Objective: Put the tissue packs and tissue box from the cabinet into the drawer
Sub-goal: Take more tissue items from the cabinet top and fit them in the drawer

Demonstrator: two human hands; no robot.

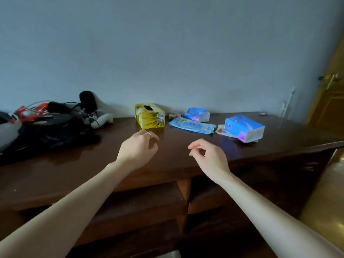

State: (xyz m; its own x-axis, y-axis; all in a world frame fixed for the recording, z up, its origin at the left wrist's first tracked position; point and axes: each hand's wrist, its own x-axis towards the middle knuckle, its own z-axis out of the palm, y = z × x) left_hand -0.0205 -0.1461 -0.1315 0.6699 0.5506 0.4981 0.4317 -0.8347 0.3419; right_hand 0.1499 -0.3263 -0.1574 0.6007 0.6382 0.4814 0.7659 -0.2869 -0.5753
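Observation:
A yellow tissue box (150, 116) stands near the wall on the dark wooden cabinet top (93, 161). Right of it lie a flat blue wipes pack (192, 125), a small blue tissue pack (197, 114) behind that, and a larger blue tissue pack (244, 128) further right. My left hand (138, 149), with a ring, hovers just in front of the yellow box, fingers loosely curled, holding nothing. My right hand (208, 155) hovers over the cabinet's front edge, fingers loosely curled, empty. Drawer fronts (149, 202) show below the top; I see none pulled out.
A pile of dark gear, cables, a red item and white controllers (55, 123) fills the left of the cabinet top. A small object (174, 115) lies between the box and the packs. A yellow wooden door (331, 101) stands at the right.

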